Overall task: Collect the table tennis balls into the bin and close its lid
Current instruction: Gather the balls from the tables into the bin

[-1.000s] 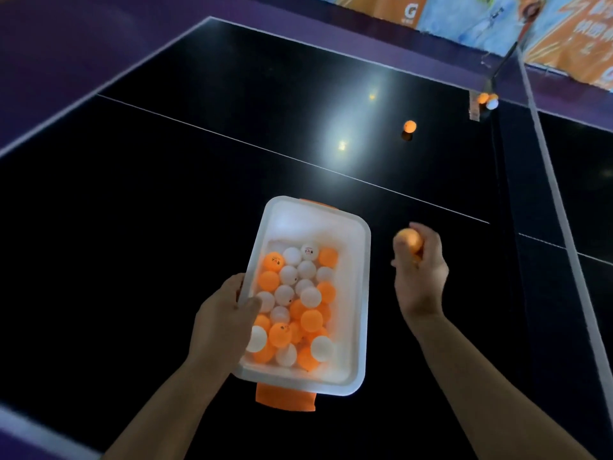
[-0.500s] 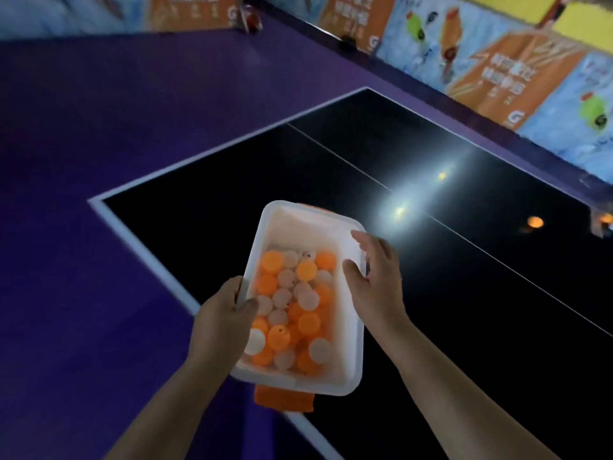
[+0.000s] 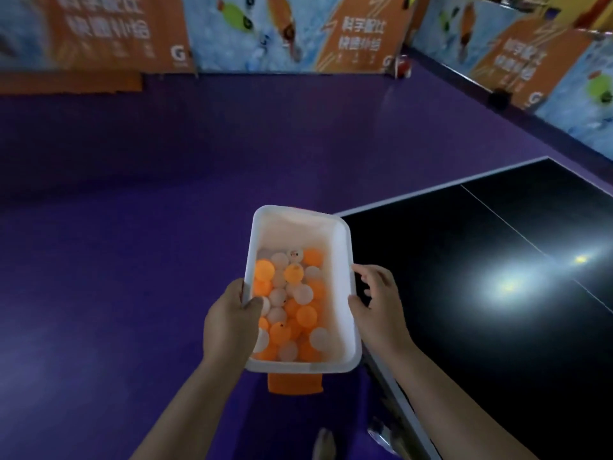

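The left hand (image 3: 232,323) clamps the left rim of the white bin (image 3: 345,247), held over the purple floor (image 3: 132,260); the right hand (image 3: 378,303), fingers loosely apart, seems to touch its right rim; balls (image 3: 288,303) lie inside

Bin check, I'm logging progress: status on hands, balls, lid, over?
Left hand grips the bin at its left rim. Right hand open at the right rim, holding nothing. Balls inside, orange and white; bin uncovered.

Probably a table tennis hall: black table (image 3: 464,327), purple floor (image 3: 132,227), blurred sponsor barriers (image 3: 331,34).
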`<state>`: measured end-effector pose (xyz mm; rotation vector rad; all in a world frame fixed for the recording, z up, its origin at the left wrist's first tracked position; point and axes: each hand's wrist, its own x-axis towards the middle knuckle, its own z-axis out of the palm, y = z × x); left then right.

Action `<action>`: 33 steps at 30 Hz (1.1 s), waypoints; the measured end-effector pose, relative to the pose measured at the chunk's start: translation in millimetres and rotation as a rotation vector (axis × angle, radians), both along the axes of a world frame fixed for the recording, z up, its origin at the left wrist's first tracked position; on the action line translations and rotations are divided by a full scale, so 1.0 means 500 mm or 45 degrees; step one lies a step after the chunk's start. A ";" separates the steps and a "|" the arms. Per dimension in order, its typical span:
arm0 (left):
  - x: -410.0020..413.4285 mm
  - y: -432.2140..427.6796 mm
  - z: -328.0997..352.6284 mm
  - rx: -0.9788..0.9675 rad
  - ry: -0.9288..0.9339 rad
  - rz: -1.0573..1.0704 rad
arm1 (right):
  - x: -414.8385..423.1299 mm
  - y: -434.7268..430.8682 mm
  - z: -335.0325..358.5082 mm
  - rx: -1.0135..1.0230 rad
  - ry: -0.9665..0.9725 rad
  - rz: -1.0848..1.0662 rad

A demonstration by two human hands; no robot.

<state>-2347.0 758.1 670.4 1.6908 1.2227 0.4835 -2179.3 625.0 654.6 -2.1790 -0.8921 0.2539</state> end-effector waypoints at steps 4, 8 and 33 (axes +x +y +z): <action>0.014 0.101 -0.024 -0.019 0.017 0.074 | 0.027 0.118 -0.003 -0.030 0.007 0.065; 0.071 0.222 -0.024 -0.003 0.030 0.098 | 0.096 0.250 -0.007 -0.034 0.040 0.097; 0.586 1.167 0.021 0.117 0.103 -0.035 | 0.568 1.173 0.012 -0.007 0.079 -0.047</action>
